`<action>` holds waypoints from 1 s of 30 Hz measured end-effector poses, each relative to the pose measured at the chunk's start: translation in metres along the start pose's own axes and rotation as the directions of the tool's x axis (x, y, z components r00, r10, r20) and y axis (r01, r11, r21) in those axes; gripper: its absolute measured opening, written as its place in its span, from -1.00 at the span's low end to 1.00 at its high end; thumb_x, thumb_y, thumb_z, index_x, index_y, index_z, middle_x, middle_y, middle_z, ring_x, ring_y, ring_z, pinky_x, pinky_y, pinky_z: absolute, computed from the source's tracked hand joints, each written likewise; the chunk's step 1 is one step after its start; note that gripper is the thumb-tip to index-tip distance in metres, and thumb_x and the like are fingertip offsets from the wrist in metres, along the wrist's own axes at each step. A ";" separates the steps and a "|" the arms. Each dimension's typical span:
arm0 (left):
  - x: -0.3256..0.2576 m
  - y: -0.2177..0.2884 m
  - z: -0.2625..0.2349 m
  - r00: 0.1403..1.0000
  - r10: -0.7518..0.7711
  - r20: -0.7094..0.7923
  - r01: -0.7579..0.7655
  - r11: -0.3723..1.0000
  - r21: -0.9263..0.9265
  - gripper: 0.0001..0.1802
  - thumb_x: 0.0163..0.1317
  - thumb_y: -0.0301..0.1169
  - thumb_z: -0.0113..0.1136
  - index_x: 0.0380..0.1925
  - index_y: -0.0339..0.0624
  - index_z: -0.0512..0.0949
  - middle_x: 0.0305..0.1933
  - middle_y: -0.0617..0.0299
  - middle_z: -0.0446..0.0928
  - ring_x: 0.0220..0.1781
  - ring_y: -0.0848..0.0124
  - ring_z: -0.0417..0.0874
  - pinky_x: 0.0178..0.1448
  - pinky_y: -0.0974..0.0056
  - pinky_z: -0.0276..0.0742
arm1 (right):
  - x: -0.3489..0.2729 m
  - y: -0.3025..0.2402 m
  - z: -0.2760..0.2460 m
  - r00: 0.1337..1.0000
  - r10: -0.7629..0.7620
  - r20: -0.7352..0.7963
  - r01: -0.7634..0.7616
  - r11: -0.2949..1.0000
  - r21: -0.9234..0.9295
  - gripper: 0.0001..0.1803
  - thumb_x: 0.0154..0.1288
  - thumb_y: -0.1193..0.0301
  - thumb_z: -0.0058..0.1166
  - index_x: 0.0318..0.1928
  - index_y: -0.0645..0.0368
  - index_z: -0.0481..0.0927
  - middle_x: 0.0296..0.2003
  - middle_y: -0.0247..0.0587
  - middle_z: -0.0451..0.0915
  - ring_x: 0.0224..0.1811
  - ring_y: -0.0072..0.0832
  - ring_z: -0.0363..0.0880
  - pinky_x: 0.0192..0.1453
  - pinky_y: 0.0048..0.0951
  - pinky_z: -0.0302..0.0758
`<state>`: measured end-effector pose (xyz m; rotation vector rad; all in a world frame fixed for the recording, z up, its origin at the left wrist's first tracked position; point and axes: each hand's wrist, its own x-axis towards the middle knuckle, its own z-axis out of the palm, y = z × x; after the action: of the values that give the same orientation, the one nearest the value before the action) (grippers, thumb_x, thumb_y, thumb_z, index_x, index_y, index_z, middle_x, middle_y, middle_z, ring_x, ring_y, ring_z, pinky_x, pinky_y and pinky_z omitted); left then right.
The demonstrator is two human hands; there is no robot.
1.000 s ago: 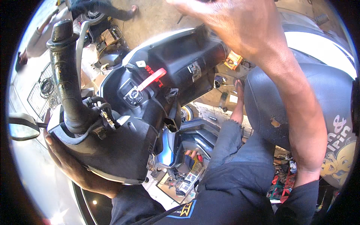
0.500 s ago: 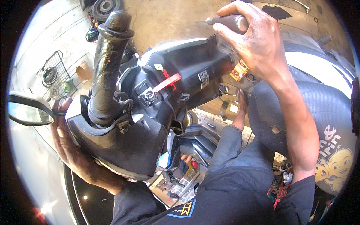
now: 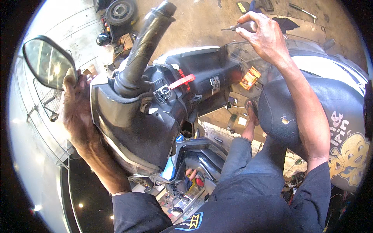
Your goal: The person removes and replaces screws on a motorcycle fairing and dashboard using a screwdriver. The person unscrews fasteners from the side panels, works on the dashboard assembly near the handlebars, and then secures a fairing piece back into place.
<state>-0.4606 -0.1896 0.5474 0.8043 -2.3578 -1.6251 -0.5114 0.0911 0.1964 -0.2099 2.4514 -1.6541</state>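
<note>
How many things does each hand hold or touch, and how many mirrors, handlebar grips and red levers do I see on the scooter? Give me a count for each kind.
Screwdriver in right hand: 1
Panel gripped by left hand: 1
Mirror: 1
Handlebar grip: 1
Red lever: 1
Total: 5
</note>
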 end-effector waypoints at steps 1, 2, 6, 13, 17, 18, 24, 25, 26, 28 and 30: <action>0.000 -0.002 0.003 1.000 -0.001 -0.029 0.003 0.998 0.063 -0.54 0.53 -0.28 0.04 0.30 -0.30 0.41 0.27 -0.05 0.52 0.30 0.18 0.52 0.46 0.07 0.38 | 0.000 0.002 0.003 0.999 -0.035 0.023 0.035 0.999 -0.025 -0.69 0.23 0.22 0.33 -0.10 0.10 0.67 -0.23 -0.03 0.70 -0.10 -0.12 0.68 0.03 -0.17 0.58; -0.004 -0.005 0.002 0.999 -0.023 -0.043 0.022 1.000 -0.020 -0.53 0.53 -0.27 0.04 0.32 -0.30 0.41 0.26 -0.04 0.52 0.30 0.20 0.52 0.44 0.09 0.40 | 0.002 0.003 0.005 0.997 -0.068 0.045 0.070 0.996 -0.051 -0.68 0.23 0.21 0.33 -0.09 0.09 0.67 -0.20 -0.03 0.70 -0.09 -0.13 0.68 0.04 -0.18 0.58; -0.016 0.002 -0.002 0.997 -0.027 -0.072 0.032 0.997 0.069 -0.54 0.53 -0.24 0.05 0.29 -0.30 0.43 0.22 -0.02 0.55 0.23 0.22 0.56 0.41 0.09 0.43 | 0.001 0.007 0.011 0.996 -0.038 0.077 0.043 0.997 -0.066 -0.68 0.23 0.21 0.33 -0.09 0.10 0.67 -0.21 -0.02 0.68 -0.09 -0.13 0.67 0.03 -0.16 0.56; -0.012 -0.004 0.011 0.997 -0.036 -0.075 0.044 0.993 0.110 -0.53 0.51 -0.16 0.13 0.19 -0.31 0.49 0.08 0.06 0.59 0.10 0.24 0.60 0.25 0.15 0.49 | 0.004 0.019 0.009 0.996 0.041 0.079 -0.030 0.991 -0.127 -0.66 0.25 0.16 0.32 -0.08 0.09 0.67 -0.16 -0.01 0.70 -0.06 -0.12 0.68 0.07 -0.15 0.58; -0.004 -0.007 0.008 0.995 0.023 -0.095 -0.007 0.988 0.157 -0.50 0.52 -0.16 0.11 0.20 -0.38 0.46 0.13 0.04 0.58 0.14 0.30 0.59 0.27 0.21 0.49 | 0.006 0.028 0.007 0.995 -0.042 0.092 0.053 0.991 -0.123 -0.62 0.24 0.14 0.36 -0.09 0.14 0.67 -0.19 -0.03 0.71 -0.06 -0.12 0.70 0.05 -0.16 0.59; -0.005 -0.008 0.007 0.987 0.060 -0.150 -0.030 0.980 0.195 -0.52 0.53 -0.16 0.10 0.18 -0.38 0.47 0.13 0.04 0.59 0.13 0.31 0.60 0.26 0.22 0.50 | 0.005 0.034 0.014 0.995 -0.036 0.094 0.048 0.991 -0.125 -0.62 0.24 0.14 0.36 -0.09 0.14 0.67 -0.19 -0.03 0.71 -0.06 -0.12 0.70 0.05 -0.16 0.59; 0.004 0.000 -0.028 0.971 -0.026 -0.236 0.058 0.990 0.130 -0.61 0.54 -0.15 0.07 0.02 -0.31 0.54 -0.01 0.14 0.63 0.00 0.31 0.63 0.21 0.19 0.52 | 0.012 0.028 0.008 0.995 -0.006 0.101 0.013 0.997 -0.078 -0.63 0.26 0.13 0.33 -0.07 0.10 0.68 -0.31 -0.07 0.69 -0.21 -0.17 0.69 -0.07 -0.17 0.56; 0.007 -0.002 -0.046 0.982 -0.033 -0.184 0.059 0.989 0.133 -0.60 0.55 -0.14 0.06 0.02 -0.31 0.54 -0.03 0.14 0.62 0.00 0.32 0.62 0.20 0.19 0.52 | 0.014 0.037 0.015 0.997 -0.007 0.080 0.010 0.999 -0.035 -0.61 0.27 0.10 0.31 -0.07 0.11 0.67 -0.31 -0.04 0.71 -0.17 -0.18 0.71 -0.04 -0.19 0.57; 0.004 0.000 -0.071 0.989 -0.041 -0.145 0.062 0.988 0.145 -0.60 0.55 -0.14 0.05 0.01 -0.31 0.54 -0.06 0.15 0.62 -0.01 0.33 0.62 0.20 0.18 0.53 | 0.016 0.035 0.017 0.996 -0.006 0.092 0.010 0.999 -0.039 -0.61 0.27 0.10 0.31 -0.07 0.11 0.67 -0.31 -0.04 0.71 -0.17 -0.18 0.71 -0.04 -0.19 0.57; 0.001 -0.006 -0.078 0.972 -0.019 -0.236 0.070 0.975 0.211 -0.58 0.56 -0.12 0.03 0.03 -0.32 0.52 -0.10 0.18 0.60 -0.02 0.33 0.62 0.17 0.17 0.53 | 0.015 0.030 0.018 0.988 0.019 0.154 -0.009 0.998 -0.069 -0.58 0.26 0.07 0.32 -0.06 0.11 0.67 -0.29 -0.02 0.73 -0.15 -0.18 0.73 -0.02 -0.20 0.59; 0.000 -0.008 -0.090 0.974 0.009 -0.226 0.049 0.968 0.248 -0.56 0.58 -0.11 -0.02 0.08 -0.31 0.49 -0.09 0.17 0.60 0.00 0.34 0.61 0.21 0.17 0.51 | 0.015 0.029 0.014 0.973 0.087 0.214 -0.067 0.993 -0.097 -0.59 0.26 0.10 0.30 -0.05 0.13 0.64 -0.28 -0.02 0.73 -0.14 -0.19 0.73 -0.01 -0.20 0.59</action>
<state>-0.4202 -0.2648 0.5757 1.0041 -2.4237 -1.1793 -0.5230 0.0861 0.1636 -0.2882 2.3386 -1.4107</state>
